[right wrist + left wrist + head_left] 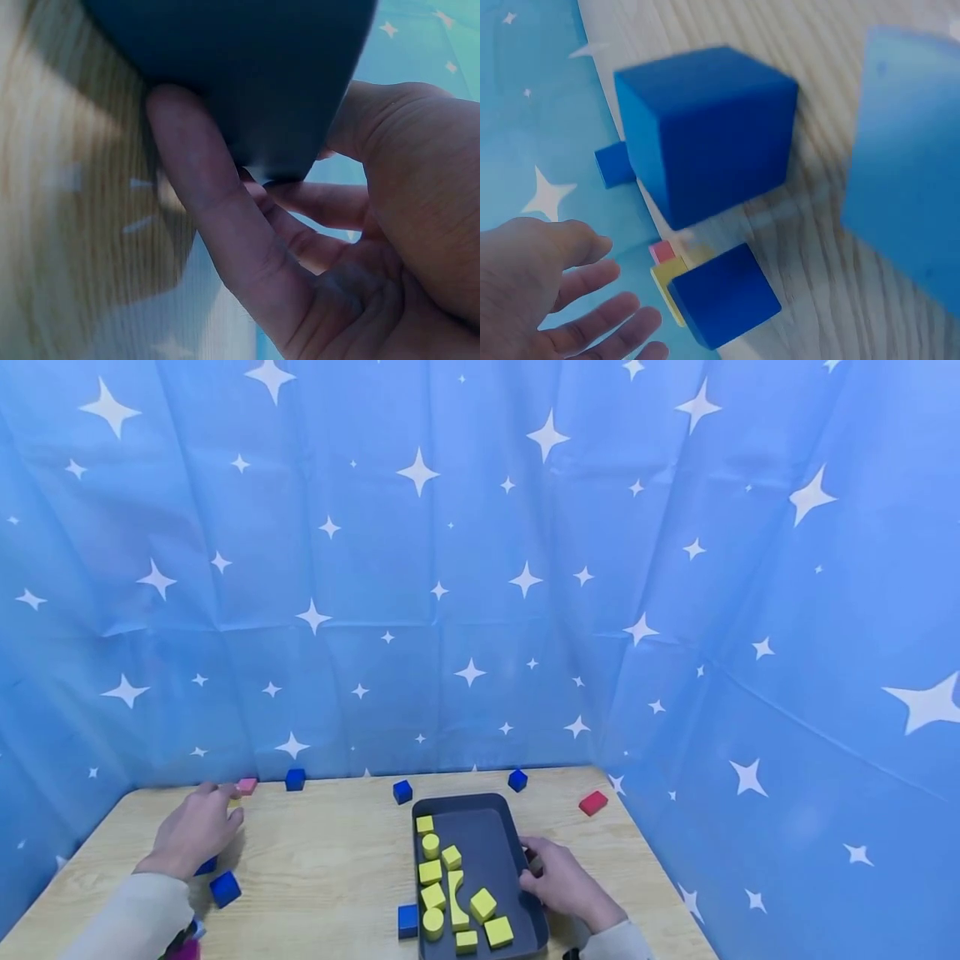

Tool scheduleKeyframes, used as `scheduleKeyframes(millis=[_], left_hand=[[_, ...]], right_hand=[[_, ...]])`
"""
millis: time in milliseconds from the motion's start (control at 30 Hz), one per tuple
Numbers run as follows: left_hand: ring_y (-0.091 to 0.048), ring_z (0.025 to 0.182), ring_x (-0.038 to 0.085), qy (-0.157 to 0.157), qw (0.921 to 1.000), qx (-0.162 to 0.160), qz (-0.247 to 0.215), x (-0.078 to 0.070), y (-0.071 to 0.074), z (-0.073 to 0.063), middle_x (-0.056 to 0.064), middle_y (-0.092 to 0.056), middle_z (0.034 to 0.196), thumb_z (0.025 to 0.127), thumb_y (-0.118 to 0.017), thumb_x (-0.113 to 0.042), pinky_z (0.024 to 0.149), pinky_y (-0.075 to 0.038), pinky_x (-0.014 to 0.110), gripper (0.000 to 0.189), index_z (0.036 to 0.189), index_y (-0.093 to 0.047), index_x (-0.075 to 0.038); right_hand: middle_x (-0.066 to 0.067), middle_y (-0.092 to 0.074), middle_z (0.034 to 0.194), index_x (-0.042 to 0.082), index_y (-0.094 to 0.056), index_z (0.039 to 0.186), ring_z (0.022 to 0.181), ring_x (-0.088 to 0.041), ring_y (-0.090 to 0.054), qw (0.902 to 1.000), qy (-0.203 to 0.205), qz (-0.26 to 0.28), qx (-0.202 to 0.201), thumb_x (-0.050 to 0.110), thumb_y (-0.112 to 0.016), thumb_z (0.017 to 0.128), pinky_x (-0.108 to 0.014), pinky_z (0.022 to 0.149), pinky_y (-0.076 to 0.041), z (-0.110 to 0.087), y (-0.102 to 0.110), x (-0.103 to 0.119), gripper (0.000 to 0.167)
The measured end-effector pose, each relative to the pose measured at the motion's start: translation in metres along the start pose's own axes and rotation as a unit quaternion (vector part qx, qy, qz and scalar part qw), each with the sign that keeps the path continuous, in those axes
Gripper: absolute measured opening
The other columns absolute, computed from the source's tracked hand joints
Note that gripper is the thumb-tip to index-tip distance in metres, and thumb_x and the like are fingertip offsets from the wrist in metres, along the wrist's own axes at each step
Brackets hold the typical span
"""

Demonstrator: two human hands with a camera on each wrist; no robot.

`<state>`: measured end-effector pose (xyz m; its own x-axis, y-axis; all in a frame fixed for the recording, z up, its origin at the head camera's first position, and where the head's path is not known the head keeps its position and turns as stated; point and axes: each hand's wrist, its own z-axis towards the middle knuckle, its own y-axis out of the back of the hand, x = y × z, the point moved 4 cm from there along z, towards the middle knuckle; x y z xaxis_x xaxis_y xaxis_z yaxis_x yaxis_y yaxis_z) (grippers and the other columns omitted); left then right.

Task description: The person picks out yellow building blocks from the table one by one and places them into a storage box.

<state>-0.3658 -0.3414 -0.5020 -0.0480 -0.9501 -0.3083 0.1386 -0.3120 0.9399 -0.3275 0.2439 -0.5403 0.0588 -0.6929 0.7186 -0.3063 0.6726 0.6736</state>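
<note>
At the table's far left, my left hand [197, 828] reaches with its fingers spread loosely near a yellow block [666, 281] and a pink block [247, 787]. A blue cube [727, 296] lies beside the yellow block, and another blue cube [225, 889] sits nearer, right of the wrist. Whether the fingertips touch the yellow block I cannot tell. My right hand [564, 881] grips the right rim of a dark grey tray [480, 835], thumb at the edge and fingers beneath in the right wrist view. Several yellow blocks [483, 904] lie in the tray, mostly along its left side.
Blue cubes [402, 791] are scattered along the back of the table [322, 860]. A blue block [407, 921] stands left of the tray. At the right back lies a red block [593, 802]. A magenta piece [186, 950] shows at the front left. Starry blue curtains [480, 568] surround the table.
</note>
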Motion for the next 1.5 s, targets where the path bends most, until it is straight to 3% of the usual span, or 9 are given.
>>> scheduleKeyframes(millis=[300, 600, 767, 1067, 1333, 1500], left_hand=[[-0.054, 0.127, 0.072, 0.055, 0.9981, 0.028, -0.004, 0.016, -0.014, -0.001, 0.054, -0.041, 0.153, 0.106, -0.068, -0.017, 0.099, -0.057, 0.087, 0.065, 0.157, -0.048, 0.019], [-0.041, 0.144, 0.080, 0.057, 0.9945, 0.087, -0.015, 0.019, -0.023, 0.000, 0.054, -0.032, 0.167, 0.109, -0.066, -0.024, 0.108, -0.049, 0.094, 0.077, 0.166, -0.038, 0.018], [-0.048, 0.139, 0.077, 0.050, 0.9958, 0.076, -0.012, 0.017, -0.023, -0.001, 0.054, -0.037, 0.162, 0.108, -0.067, -0.023, 0.105, -0.053, 0.090, 0.074, 0.164, -0.042, 0.018], [-0.068, 0.104, 0.057, 0.009, 0.9998, 0.017, 0.010, 0.008, -0.017, 0.000, 0.049, -0.058, 0.135, 0.104, -0.075, -0.006, 0.085, -0.066, 0.076, 0.053, 0.150, -0.061, 0.015], [-0.074, 0.100, 0.045, 0.010, 0.9998, 0.019, 0.003, -0.004, -0.013, 0.002, 0.038, -0.071, 0.120, 0.099, -0.075, 0.003, 0.095, -0.065, 0.075, 0.040, 0.138, -0.072, 0.012], [-0.071, 0.101, 0.044, 0.017, 0.9993, 0.028, -0.019, -0.010, -0.014, 0.002, 0.041, -0.070, 0.124, 0.099, -0.073, 0.003, 0.100, -0.063, 0.076, 0.040, 0.138, -0.069, 0.014]], right_hand=[[-0.014, -0.076, 0.124, -0.006, -0.056, 0.166, 0.098, -0.026, -0.070, 1.0000, -0.001, 0.003, 0.007, 0.009, -0.076, 0.108, -0.048, 0.081, -0.072, -0.004, -0.006, -0.002, 0.062], [-0.013, -0.077, 0.122, -0.006, -0.057, 0.166, 0.098, -0.024, -0.071, 1.0000, 0.008, 0.002, 0.004, 0.008, -0.075, 0.108, -0.047, 0.080, -0.072, -0.001, -0.006, 0.000, 0.062], [-0.014, -0.077, 0.124, -0.005, -0.056, 0.166, 0.100, -0.025, -0.072, 1.0000, 0.008, 0.002, 0.004, 0.009, -0.074, 0.108, -0.048, 0.082, -0.072, 0.001, -0.005, 0.001, 0.062], [-0.014, -0.077, 0.123, -0.006, -0.056, 0.167, 0.099, -0.025, -0.072, 0.9999, 0.007, 0.007, 0.004, 0.008, -0.074, 0.109, -0.048, 0.080, -0.072, 0.001, -0.004, 0.000, 0.062], [-0.014, -0.077, 0.123, -0.005, -0.056, 0.167, 0.099, -0.025, -0.072, 1.0000, 0.009, 0.002, -0.001, 0.008, -0.074, 0.109, -0.047, 0.080, -0.072, 0.001, -0.003, -0.001, 0.062], [-0.013, -0.076, 0.121, -0.006, -0.056, 0.166, 0.098, -0.025, -0.071, 0.9999, 0.009, 0.006, 0.001, 0.008, -0.074, 0.108, -0.046, 0.078, -0.071, 0.001, -0.001, -0.001, 0.062]])
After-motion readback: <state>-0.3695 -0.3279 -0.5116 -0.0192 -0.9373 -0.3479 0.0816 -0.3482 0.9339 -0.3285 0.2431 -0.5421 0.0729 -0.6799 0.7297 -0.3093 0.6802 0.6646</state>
